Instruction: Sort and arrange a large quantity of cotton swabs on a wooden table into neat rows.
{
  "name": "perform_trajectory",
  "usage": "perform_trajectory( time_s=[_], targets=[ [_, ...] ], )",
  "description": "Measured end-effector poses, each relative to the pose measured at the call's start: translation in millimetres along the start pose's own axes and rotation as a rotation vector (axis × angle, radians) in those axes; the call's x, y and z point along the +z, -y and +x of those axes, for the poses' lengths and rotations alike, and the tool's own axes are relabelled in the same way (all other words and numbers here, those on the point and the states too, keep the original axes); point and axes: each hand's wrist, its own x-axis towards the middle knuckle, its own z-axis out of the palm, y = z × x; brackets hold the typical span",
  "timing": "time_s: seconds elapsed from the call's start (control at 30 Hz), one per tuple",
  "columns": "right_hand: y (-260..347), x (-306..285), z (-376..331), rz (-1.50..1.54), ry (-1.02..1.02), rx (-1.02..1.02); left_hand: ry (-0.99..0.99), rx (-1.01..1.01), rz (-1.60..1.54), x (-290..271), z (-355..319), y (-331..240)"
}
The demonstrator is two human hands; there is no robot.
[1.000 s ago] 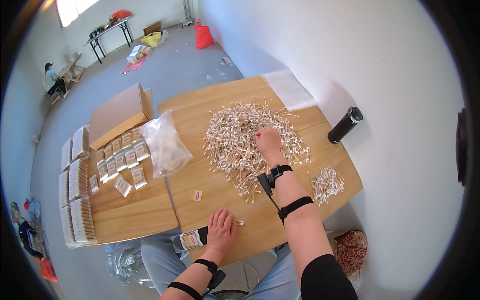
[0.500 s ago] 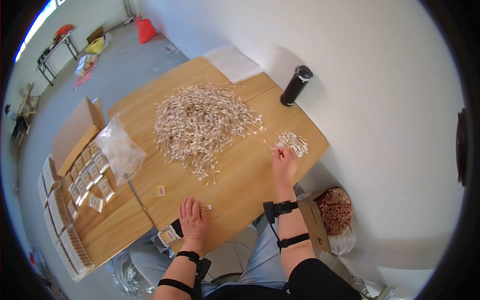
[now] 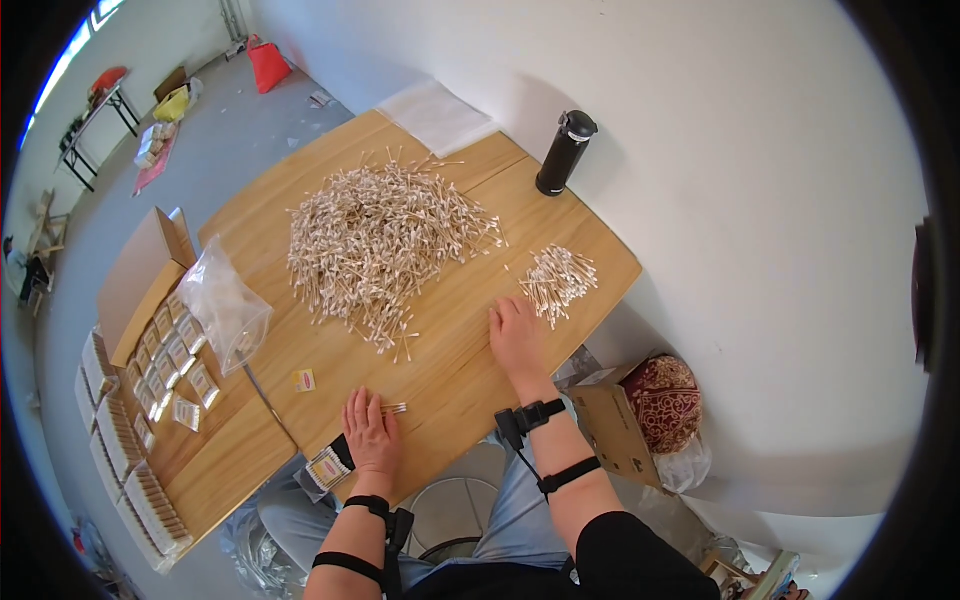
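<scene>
My left hand (image 3: 370, 435) lies flat near the table's front edge, fingers stretched out. A few cotton swabs (image 3: 396, 408) stick out beside its fingers. Left of the wrist, a small clear packet of cotton swabs (image 3: 328, 468) with a yellow label rests at the edge, next to a dark strip partly under the hand. My right hand (image 3: 517, 338) is just left of and nearer than a small pile of cotton swabs (image 3: 560, 280). Its fingers are bent down and close together; whatever they hold is hidden. A big heap of cotton swabs (image 3: 385, 245) covers the table's middle.
A yellow card (image 3: 304, 380) lies left of centre. Filled packets (image 3: 170, 345), a clear plastic bag (image 3: 225, 295) and an open carton (image 3: 145, 275) occupy the left side. A black bottle (image 3: 566, 155) and plastic sheets (image 3: 435, 115) stand along the wall side. A cardboard box (image 3: 610, 430) sits right, below.
My right hand has moved off the small pile, left and nearer to me. The small pile now looks more spread out. My left hand stays in place on the table; the view has shifted slightly.
</scene>
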Motion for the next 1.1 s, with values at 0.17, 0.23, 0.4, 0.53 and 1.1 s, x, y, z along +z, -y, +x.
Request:
perform_trajectory(
  time_s=[0.17,0.23,0.4,0.53,1.1],
  targets=[
    [-11,13,17,0.005,0.097,0.124,-0.008,-0.008,0.011,3,1,1],
    [-15,15,17,-0.01,0.052,0.186,-0.021,-0.013,0.006,2,1,0],
    [16,24,-1,0.202,0.207,0.035,-0.022,-0.019,-0.008,-1,1,-1],
    [63,35,-18,0.332,0.415,-0.03,-0.032,-0.017,-0.022,-2,1,-2],
    [92,47,-20,0.112,0.378,-0.17,0.023,-0.049,-0.148,-15,3,-4]
  ],
)
